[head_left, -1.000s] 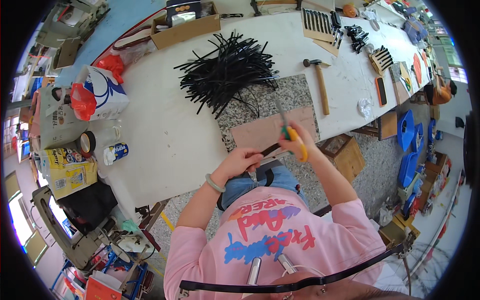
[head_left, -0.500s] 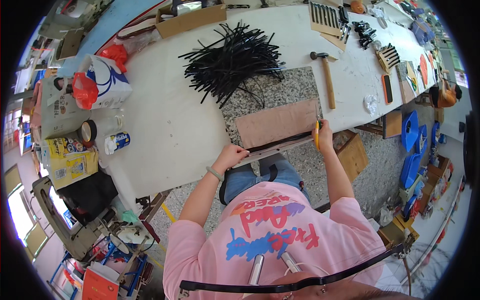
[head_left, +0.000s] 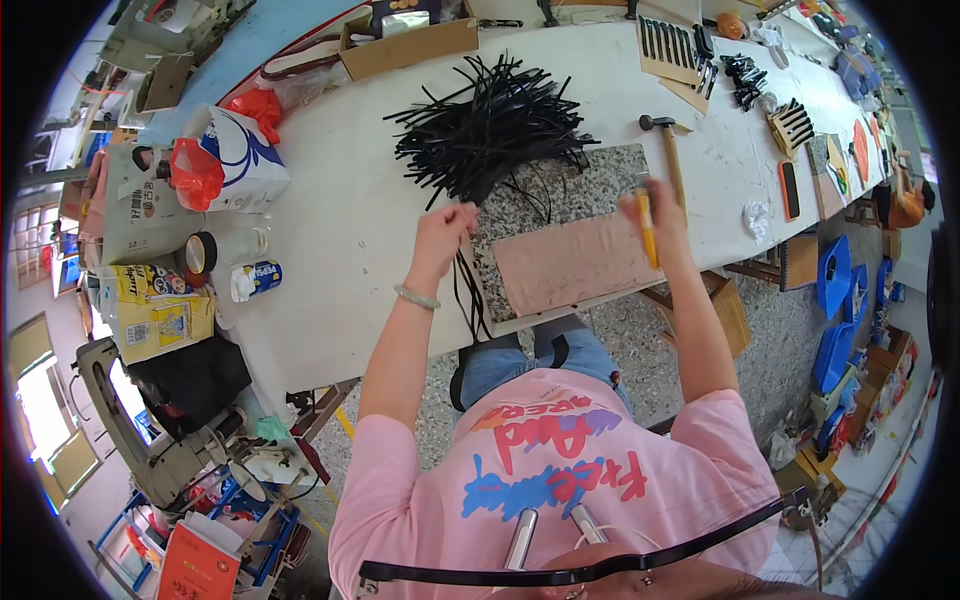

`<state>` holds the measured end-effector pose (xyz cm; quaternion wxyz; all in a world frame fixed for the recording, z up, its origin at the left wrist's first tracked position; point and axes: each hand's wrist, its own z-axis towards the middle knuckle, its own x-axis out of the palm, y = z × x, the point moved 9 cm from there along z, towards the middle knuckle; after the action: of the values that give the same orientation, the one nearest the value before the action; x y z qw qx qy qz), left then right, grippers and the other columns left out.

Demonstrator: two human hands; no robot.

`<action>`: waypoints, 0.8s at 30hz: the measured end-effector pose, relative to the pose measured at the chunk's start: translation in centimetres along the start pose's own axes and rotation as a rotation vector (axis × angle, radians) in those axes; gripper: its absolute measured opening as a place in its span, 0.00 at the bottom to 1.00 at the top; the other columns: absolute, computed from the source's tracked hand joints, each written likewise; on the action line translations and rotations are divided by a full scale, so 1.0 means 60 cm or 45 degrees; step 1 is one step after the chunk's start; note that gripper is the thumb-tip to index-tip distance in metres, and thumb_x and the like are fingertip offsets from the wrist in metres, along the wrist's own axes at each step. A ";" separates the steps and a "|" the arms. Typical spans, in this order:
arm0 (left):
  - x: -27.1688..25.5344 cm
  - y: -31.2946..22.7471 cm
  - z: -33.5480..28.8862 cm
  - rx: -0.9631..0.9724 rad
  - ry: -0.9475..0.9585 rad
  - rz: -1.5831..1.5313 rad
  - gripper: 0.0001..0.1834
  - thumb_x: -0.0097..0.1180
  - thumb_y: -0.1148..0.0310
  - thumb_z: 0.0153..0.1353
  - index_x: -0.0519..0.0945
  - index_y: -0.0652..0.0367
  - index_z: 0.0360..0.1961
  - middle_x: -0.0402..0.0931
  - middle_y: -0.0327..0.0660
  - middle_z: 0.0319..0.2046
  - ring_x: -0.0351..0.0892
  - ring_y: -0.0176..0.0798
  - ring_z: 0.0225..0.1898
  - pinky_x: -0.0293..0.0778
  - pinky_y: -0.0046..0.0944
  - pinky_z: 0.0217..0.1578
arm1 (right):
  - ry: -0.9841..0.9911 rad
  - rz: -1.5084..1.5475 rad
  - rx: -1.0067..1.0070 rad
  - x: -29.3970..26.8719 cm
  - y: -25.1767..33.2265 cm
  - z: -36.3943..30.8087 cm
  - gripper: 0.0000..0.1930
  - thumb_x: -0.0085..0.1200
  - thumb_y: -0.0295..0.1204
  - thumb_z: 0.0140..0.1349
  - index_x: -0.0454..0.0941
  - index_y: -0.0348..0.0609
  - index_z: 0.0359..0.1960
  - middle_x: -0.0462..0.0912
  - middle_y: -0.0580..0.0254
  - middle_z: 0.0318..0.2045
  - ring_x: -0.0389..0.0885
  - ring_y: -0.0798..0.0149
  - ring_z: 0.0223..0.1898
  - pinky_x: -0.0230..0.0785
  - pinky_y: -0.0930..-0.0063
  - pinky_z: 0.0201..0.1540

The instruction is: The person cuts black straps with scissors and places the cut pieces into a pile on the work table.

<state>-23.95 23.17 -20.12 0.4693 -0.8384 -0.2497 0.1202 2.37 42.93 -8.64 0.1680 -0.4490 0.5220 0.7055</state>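
My left hand [head_left: 443, 240] is closed in a pinch on several thin black strips [head_left: 466, 290], which hang loosely beside the left edge of a speckled stone slab [head_left: 600, 175]. Just beyond that hand is a large tangled heap of black strips [head_left: 490, 130], partly lying over the slab. In my right hand [head_left: 664, 225] is a yellow-handled tool [head_left: 648, 240]; motion blur hides its working end. It hovers over the right end of a flat pinkish-brown board [head_left: 575, 265] lying on the slab.
A hammer [head_left: 675, 165] lies right of the slab, with an orange-edged phone [head_left: 789, 190] farther right. At left stand a can [head_left: 258, 279], a jar [head_left: 235, 243] and a white bag [head_left: 238, 155]. A cardboard box [head_left: 410, 50] sits at the back.
The black strips were stretched between both hands along the board's near edge; now they dangle from my left hand, which has moved forward toward the heap. My right hand has moved forward with the tool.
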 end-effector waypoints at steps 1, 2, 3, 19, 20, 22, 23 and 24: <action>-0.011 -0.017 0.013 0.046 -0.052 -0.068 0.12 0.53 0.67 0.61 0.78 0.68 0.33 0.73 0.35 0.22 0.62 0.23 0.18 0.59 0.23 0.19 | 0.428 0.195 0.075 0.057 0.015 -0.008 0.21 0.54 0.38 0.59 0.66 0.36 0.47 0.77 0.58 0.26 0.75 0.66 0.23 0.68 0.73 0.26; -0.015 -0.026 0.021 0.053 -0.051 -0.068 0.12 0.53 0.67 0.61 0.78 0.68 0.33 0.73 0.35 0.22 0.62 0.23 0.18 0.59 0.23 0.19 | 0.807 0.397 0.428 0.105 0.021 -0.032 0.22 0.52 0.43 0.59 0.68 0.37 0.46 0.77 0.59 0.26 0.75 0.68 0.22 0.67 0.75 0.25; -0.015 -0.034 0.027 0.056 -0.028 -0.137 0.13 0.54 0.65 0.61 0.78 0.69 0.33 0.73 0.35 0.21 0.62 0.23 0.18 0.59 0.23 0.19 | 1.183 0.598 0.785 0.149 0.045 -0.074 0.24 0.50 0.48 0.60 0.70 0.38 0.44 0.76 0.60 0.25 0.74 0.70 0.21 0.66 0.77 0.24; -0.031 -0.046 0.035 -0.053 0.079 -0.058 0.16 0.55 0.61 0.61 0.78 0.66 0.27 0.72 0.34 0.18 0.62 0.24 0.15 0.60 0.25 0.17 | 1.244 0.309 0.130 0.280 0.206 -0.032 0.37 0.38 0.66 0.55 0.75 0.38 0.35 0.73 0.61 0.16 0.75 0.68 0.18 0.68 0.76 0.22; -0.030 -0.046 0.031 -0.076 0.080 -0.052 0.16 0.55 0.61 0.61 0.78 0.65 0.27 0.71 0.33 0.17 0.61 0.24 0.15 0.60 0.25 0.17 | 1.101 0.381 0.109 0.271 0.208 -0.022 0.37 0.39 0.66 0.54 0.75 0.38 0.34 0.72 0.61 0.14 0.76 0.67 0.18 0.69 0.75 0.22; -0.024 -0.046 0.017 -0.075 0.085 -0.098 0.15 0.54 0.61 0.61 0.79 0.65 0.28 0.71 0.33 0.18 0.62 0.24 0.16 0.61 0.26 0.18 | 1.124 0.505 0.274 0.251 0.203 -0.020 0.31 0.45 0.59 0.56 0.74 0.38 0.36 0.72 0.62 0.16 0.76 0.69 0.19 0.69 0.77 0.23; -0.020 -0.043 0.008 -0.072 0.088 -0.144 0.15 0.52 0.62 0.62 0.79 0.65 0.29 0.71 0.32 0.19 0.62 0.24 0.17 0.62 0.26 0.20 | 1.143 0.629 0.438 0.242 0.198 -0.024 0.25 0.50 0.52 0.58 0.74 0.39 0.38 0.73 0.63 0.17 0.76 0.71 0.21 0.69 0.79 0.24; -0.014 -0.037 -0.004 -0.074 0.092 -0.142 0.15 0.52 0.62 0.62 0.79 0.65 0.29 0.71 0.32 0.19 0.62 0.24 0.17 0.62 0.26 0.20 | 1.141 0.630 0.442 0.243 0.193 -0.029 0.25 0.50 0.52 0.58 0.74 0.39 0.38 0.73 0.63 0.17 0.76 0.71 0.21 0.69 0.79 0.24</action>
<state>-25.24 23.54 -18.13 0.4594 -0.8402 -0.2825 0.0563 -12.88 33.37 -13.75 -0.1704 -0.5353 0.7416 0.3666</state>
